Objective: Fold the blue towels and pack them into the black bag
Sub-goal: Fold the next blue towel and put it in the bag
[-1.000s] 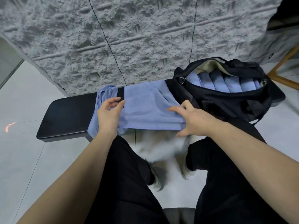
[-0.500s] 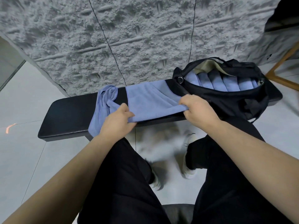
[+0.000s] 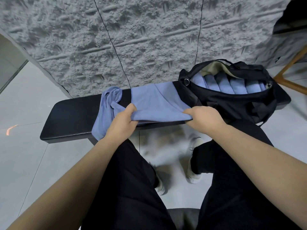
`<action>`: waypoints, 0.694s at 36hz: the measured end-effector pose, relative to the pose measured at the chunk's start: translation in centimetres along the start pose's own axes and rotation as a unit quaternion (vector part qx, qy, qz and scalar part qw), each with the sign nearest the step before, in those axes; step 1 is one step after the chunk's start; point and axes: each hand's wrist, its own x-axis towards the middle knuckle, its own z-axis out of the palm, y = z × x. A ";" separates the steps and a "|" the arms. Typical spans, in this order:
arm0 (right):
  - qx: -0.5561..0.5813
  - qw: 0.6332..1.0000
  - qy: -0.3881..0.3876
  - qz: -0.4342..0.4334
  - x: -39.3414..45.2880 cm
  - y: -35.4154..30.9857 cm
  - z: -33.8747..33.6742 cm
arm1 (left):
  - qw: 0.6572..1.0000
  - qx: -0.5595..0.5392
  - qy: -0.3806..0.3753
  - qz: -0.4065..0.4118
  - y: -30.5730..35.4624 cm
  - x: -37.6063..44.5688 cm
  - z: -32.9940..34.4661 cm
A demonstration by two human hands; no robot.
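A blue towel (image 3: 154,103) lies spread across the black bench (image 3: 74,113). My left hand (image 3: 123,121) pinches its near left corner and my right hand (image 3: 204,117) pinches its near right corner, both at the bench's front edge. A second blue towel (image 3: 106,113) sits crumpled to the left, draped over the bench edge. The black bag (image 3: 235,100) stands open at the right end of the bench, with several folded blue towels (image 3: 232,84) packed upright in a row inside.
A rough grey stone wall (image 3: 132,39) rises right behind the bench. A wooden chair leg (image 3: 292,70) is at the far right. My legs in black trousers and white shoes (image 3: 194,173) are on the grey tiled floor below.
Both hands went from lying on the hanging part of the towel to gripping its near corners and lifting that edge up onto the bench front.
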 end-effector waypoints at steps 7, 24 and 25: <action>0.003 0.984 0.161 -0.077 0.2 0.7 0.6 | 0.997 0.069 -0.038 0.026 0.8 -0.1 0.6; 0.198 0.977 -0.021 -0.074 -0.7 -0.6 -0.3 | 0.980 0.177 -0.017 0.085 0.0 0.4 1.3; 0.199 0.977 -0.031 -0.073 -0.8 -0.7 -0.4 | 0.984 0.157 -0.021 0.083 0.1 0.4 1.2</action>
